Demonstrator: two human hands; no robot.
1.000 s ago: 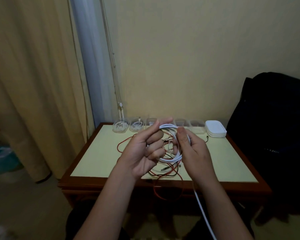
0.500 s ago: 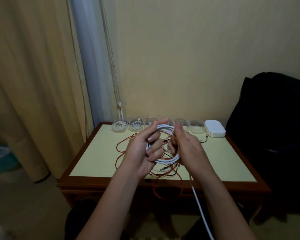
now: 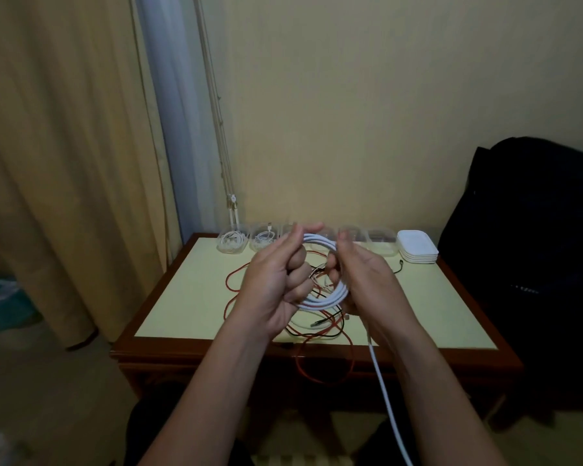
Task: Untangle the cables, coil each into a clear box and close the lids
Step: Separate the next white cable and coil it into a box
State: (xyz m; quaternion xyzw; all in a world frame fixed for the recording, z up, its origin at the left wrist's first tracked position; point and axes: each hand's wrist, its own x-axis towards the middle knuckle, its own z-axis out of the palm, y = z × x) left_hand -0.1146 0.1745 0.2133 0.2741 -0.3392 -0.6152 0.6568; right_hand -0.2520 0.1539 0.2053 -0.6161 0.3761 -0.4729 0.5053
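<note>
White cable [image 3: 320,300], wound into a loose coil, is held above the table [image 3: 189,297] between two raised hands. The left hand [image 3: 276,284] curls its fingers through the loops, thumb and forefinger pinching the top. The right hand [image 3: 364,284] grips the opposite side, and the free tail hangs past its wrist. A tangle of red and black cables [image 3: 320,327] lies beneath.

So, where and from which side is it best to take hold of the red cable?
Pinch the red cable at the loop hanging over the near edge of the table, coming from the near side. There it hangs free; on the tabletop it lies crossed with black cable, likely harder to pick out alone.
</note>
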